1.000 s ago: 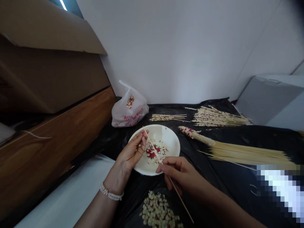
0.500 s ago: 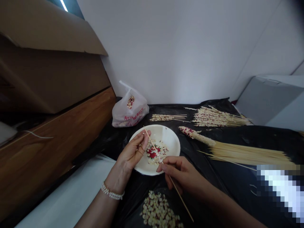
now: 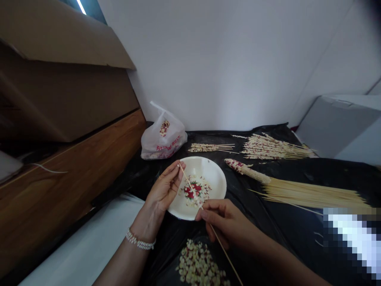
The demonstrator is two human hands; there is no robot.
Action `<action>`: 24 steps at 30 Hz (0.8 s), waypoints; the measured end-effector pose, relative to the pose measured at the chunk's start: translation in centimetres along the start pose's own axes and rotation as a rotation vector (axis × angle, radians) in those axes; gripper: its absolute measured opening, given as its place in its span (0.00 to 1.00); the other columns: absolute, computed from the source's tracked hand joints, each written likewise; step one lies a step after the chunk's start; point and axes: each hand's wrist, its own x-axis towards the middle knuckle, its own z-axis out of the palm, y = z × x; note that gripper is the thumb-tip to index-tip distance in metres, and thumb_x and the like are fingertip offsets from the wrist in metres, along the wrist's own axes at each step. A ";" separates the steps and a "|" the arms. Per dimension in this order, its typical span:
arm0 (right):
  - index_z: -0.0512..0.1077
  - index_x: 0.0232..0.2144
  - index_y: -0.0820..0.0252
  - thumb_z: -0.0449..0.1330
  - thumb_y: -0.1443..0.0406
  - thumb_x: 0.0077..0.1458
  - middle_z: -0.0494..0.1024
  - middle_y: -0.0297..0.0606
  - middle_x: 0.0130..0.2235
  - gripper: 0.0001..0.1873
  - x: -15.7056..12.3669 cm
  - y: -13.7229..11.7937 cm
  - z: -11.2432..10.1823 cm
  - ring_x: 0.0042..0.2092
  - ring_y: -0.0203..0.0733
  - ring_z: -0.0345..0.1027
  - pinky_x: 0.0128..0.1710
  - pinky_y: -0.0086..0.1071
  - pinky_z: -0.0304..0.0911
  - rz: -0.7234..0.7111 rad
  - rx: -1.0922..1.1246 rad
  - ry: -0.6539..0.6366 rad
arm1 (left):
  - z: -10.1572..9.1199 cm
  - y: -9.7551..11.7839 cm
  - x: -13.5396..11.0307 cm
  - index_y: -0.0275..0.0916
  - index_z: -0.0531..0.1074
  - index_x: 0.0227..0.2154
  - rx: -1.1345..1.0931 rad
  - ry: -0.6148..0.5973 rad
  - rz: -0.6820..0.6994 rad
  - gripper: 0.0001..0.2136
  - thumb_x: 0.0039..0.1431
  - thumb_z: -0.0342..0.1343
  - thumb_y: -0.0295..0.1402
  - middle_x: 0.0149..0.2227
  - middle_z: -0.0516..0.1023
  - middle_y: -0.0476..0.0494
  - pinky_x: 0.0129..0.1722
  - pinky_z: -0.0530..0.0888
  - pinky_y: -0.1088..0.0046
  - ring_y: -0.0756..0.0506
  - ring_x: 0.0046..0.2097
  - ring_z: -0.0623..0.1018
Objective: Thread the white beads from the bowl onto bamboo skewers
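My right hand [image 3: 222, 220] pinches a thin bamboo skewer [image 3: 190, 186] near its middle, the stick slanting up and left over a white plate [image 3: 214, 174]. At the skewer's tip my left hand [image 3: 165, 188] has its fingertips pressed together, on something too small to make out. The plate holds a small heap of white and red flower buds [image 3: 195, 190]. A beaded bracelet circles my left wrist.
Black plastic sheeting [image 3: 297, 174] covers the surface. A pile of loose buds [image 3: 198, 266] lies near me. Threaded skewers lie at the back [image 3: 269, 146], with a bundle of bare sticks [image 3: 309, 192] to the right, a white plastic bag [image 3: 163, 137], a cardboard box [image 3: 59, 71] and a wooden ledge at left.
The skewer has slid a little lower and left. My left fingertips moved up to its tip. The right hand dropped slightly.
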 end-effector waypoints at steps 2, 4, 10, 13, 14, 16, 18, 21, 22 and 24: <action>0.72 0.31 0.63 0.59 0.54 0.55 0.69 0.25 0.15 0.16 0.0 0.0 0.0 0.11 0.26 0.51 0.11 0.21 0.43 0.014 -0.007 -0.005 | 0.0 0.0 -0.1 0.32 0.75 0.41 0.001 0.013 0.000 0.13 0.58 0.51 0.14 0.37 0.81 0.37 0.34 0.78 0.83 0.50 0.35 0.82; 0.72 0.32 0.63 0.59 0.54 0.55 0.69 0.25 0.15 0.16 0.1 0.0 0.1 0.11 0.26 0.51 0.11 0.22 0.43 0.026 -0.021 -0.001 | 0.0 0.0 -0.1 0.33 0.75 0.43 -0.002 0.021 0.005 0.14 0.58 0.52 0.15 0.38 0.81 0.37 0.34 0.78 0.82 0.49 0.36 0.82; 0.71 0.32 0.63 0.59 0.54 0.54 0.68 0.24 0.14 0.16 0.1 0.3 0.2 0.11 0.26 0.51 0.11 0.22 0.43 0.051 -0.019 0.001 | -0.2 -0.1 0.2 0.33 0.75 0.45 0.003 0.017 0.037 0.15 0.57 0.53 0.14 0.40 0.81 0.36 0.36 0.78 0.81 0.49 0.38 0.82; 0.71 0.32 0.62 0.58 0.53 0.53 0.68 0.24 0.15 0.17 0.1 0.3 0.2 0.11 0.26 0.51 0.11 0.22 0.43 0.058 -0.021 0.001 | -0.2 -0.2 0.3 0.31 0.75 0.42 0.032 0.006 0.076 0.13 0.56 0.53 0.14 0.40 0.81 0.34 0.38 0.78 0.80 0.48 0.39 0.82; 0.71 0.33 0.62 0.58 0.53 0.53 0.68 0.25 0.15 0.17 0.1 0.3 0.2 0.11 0.26 0.52 0.11 0.22 0.43 0.060 -0.024 0.001 | -0.3 -0.3 0.3 0.30 0.76 0.41 0.036 0.006 0.082 0.13 0.56 0.53 0.13 0.40 0.81 0.34 0.38 0.78 0.80 0.48 0.39 0.82; 0.71 0.33 0.62 0.58 0.52 0.53 0.68 0.25 0.15 0.17 0.1 0.3 0.2 0.11 0.26 0.52 0.11 0.22 0.43 0.069 -0.025 0.006 | -0.3 -0.3 0.3 0.31 0.76 0.41 0.032 0.009 0.087 0.13 0.56 0.53 0.13 0.39 0.82 0.35 0.39 0.78 0.80 0.48 0.39 0.82; 0.71 0.33 0.62 0.59 0.51 0.52 0.68 0.24 0.15 0.18 0.1 0.3 0.2 0.11 0.26 0.52 0.11 0.22 0.43 0.078 -0.023 0.008 | -0.3 -0.4 0.3 0.32 0.76 0.41 0.029 0.018 0.083 0.14 0.56 0.53 0.14 0.39 0.82 0.36 0.40 0.78 0.79 0.48 0.39 0.82; 0.71 0.32 0.62 0.59 0.51 0.52 0.68 0.24 0.15 0.19 0.1 0.3 0.4 0.11 0.26 0.52 0.11 0.22 0.43 0.073 -0.004 0.002 | -0.2 -0.4 0.3 0.31 0.76 0.39 0.047 0.019 0.092 0.13 0.56 0.53 0.13 0.39 0.82 0.36 0.40 0.78 0.79 0.48 0.39 0.82; 0.71 0.32 0.62 0.59 0.51 0.52 0.68 0.24 0.15 0.19 0.1 0.3 0.4 0.11 0.26 0.52 0.11 0.22 0.43 0.071 0.007 -0.001 | -0.2 -0.3 0.3 0.31 0.76 0.39 0.053 0.020 0.097 0.13 0.56 0.53 0.13 0.39 0.82 0.36 0.39 0.78 0.79 0.48 0.39 0.82; 0.71 0.31 0.62 0.60 0.50 0.51 0.68 0.24 0.15 0.19 0.1 0.2 0.5 0.11 0.26 0.51 0.10 0.22 0.42 0.075 0.027 -0.002 | -0.1 -0.3 0.3 0.30 0.76 0.38 0.060 0.022 0.105 0.12 0.56 0.53 0.13 0.38 0.82 0.35 0.39 0.78 0.80 0.48 0.38 0.82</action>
